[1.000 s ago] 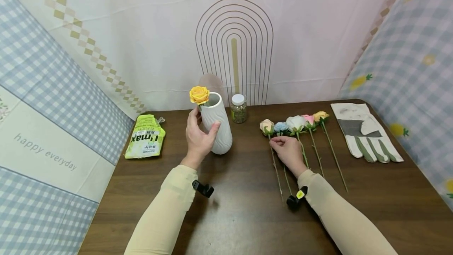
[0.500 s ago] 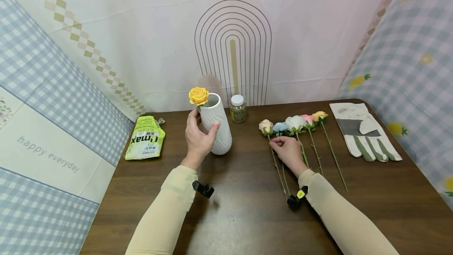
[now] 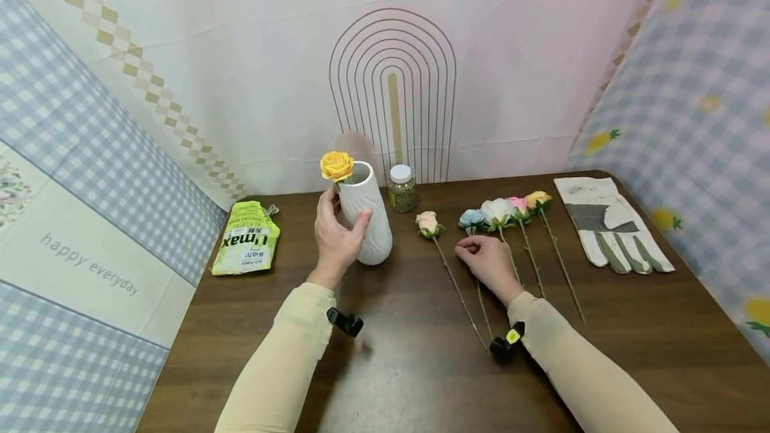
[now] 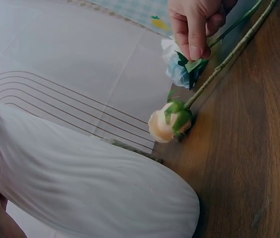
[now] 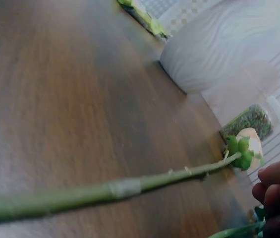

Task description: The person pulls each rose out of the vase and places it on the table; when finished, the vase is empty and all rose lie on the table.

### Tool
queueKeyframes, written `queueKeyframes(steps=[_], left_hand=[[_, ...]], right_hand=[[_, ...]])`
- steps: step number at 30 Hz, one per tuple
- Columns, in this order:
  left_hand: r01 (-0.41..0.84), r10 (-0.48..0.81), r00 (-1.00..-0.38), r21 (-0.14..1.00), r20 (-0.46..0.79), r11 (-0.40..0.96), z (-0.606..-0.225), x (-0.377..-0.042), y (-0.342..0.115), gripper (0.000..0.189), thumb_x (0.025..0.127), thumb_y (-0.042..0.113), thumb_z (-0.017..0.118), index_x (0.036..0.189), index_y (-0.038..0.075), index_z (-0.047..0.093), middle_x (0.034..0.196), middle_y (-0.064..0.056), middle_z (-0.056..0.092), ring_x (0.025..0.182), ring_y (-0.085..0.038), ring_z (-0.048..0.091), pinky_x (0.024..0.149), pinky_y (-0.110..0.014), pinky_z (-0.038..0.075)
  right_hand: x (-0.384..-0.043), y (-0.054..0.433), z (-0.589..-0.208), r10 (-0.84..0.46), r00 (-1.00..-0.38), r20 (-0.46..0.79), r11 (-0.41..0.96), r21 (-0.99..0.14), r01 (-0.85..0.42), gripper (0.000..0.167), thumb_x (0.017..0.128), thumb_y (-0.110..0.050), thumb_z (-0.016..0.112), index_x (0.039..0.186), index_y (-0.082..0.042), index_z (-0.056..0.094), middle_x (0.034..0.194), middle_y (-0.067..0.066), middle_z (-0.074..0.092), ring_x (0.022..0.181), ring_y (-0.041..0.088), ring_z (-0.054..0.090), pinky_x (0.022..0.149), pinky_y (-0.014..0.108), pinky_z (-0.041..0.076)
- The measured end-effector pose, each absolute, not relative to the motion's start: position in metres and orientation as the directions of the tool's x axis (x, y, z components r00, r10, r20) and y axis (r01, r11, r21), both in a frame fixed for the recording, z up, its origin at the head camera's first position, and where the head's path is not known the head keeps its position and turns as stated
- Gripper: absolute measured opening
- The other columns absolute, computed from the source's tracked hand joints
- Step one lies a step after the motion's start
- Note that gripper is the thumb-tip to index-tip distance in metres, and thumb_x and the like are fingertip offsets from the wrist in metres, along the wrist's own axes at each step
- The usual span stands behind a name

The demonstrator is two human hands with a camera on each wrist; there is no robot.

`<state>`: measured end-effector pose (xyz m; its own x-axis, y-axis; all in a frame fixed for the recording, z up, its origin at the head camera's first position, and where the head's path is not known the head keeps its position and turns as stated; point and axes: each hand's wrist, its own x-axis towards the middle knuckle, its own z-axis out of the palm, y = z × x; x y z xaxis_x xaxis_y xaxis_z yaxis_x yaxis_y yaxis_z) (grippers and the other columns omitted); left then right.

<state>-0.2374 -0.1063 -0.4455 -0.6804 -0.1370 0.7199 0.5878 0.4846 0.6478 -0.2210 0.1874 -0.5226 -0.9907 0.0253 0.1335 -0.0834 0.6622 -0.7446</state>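
My left hand (image 3: 339, 239) grips a tall white vase (image 3: 375, 239) with a wavy surface, thumb towards me and fingers round its left side. A yellow rose (image 3: 337, 166) rises at the vase's left rim, its lower stem hidden behind the fingers. My right hand (image 3: 490, 262) has curled fingers over the stem of a light blue rose (image 3: 471, 218); in the left wrist view the fingertips (image 4: 195, 52) overlap its green leaves. I cannot tell whether they pinch it. A peach rose (image 3: 428, 222) lies apart, left of this hand, its stem (image 5: 179, 175) crossing the right wrist view.
To the right lie a white rose (image 3: 498, 211), a pink rose (image 3: 519, 204) and a yellow-orange rose (image 3: 537, 199). Beyond them is a white and grey work glove (image 3: 607, 219). A lidded jar (image 3: 402, 192) stands behind the vase, and a green bag (image 3: 246, 239) lies at the left.
The peach rose's head has shifted left, away from my right fingertips, where it was before. The right hand itself has hardly moved. My left hand stays on the vase.
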Motion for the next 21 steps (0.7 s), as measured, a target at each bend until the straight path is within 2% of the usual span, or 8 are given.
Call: queueKeyframes(steps=[5,12,21], left_hand=[[0.585,-0.135,-0.679,0.643,0.722,0.494,-0.445,-0.237,-0.108,0.069,0.08,0.03,0.077,0.132,-0.002,0.047,0.121,-0.016,0.055,0.111,-0.025,0.056,0.092,-0.038,0.049],[0.587,-0.144,-0.681,0.653,0.718,0.479,-0.446,-0.237,-0.107,0.067,0.078,0.023,0.079,0.132,-0.002,0.048,0.121,-0.016,0.055,0.11,-0.027,0.056,0.092,-0.039,0.049],[0.588,-0.144,-0.681,0.653,0.718,0.477,-0.446,-0.237,-0.106,0.069,0.077,0.022,0.08,0.133,-0.003,0.047,0.122,-0.017,0.054,0.11,-0.026,0.056,0.092,-0.039,0.049]], right_hand=[[-0.218,0.181,-0.52,-0.045,-0.992,0.114,0.691,-0.714,-0.114,0.014,0.085,-0.028,0.074,0.091,-0.015,0.075,0.077,-0.005,0.071,0.067,0.01,0.063,0.063,0.034,0.051],[-0.213,0.175,-0.521,-0.102,-0.995,0.01,0.705,-0.705,-0.079,0.022,0.081,-0.032,0.077,0.093,-0.014,0.075,0.075,-0.006,0.07,0.068,0.007,0.063,0.065,0.032,0.052],[-0.212,0.175,-0.522,-0.108,-0.994,-0.019,0.707,-0.704,-0.064,0.017,0.084,-0.023,0.074,0.097,-0.011,0.074,0.074,-0.003,0.069,0.055,0.008,0.06,0.052,0.028,0.05]])
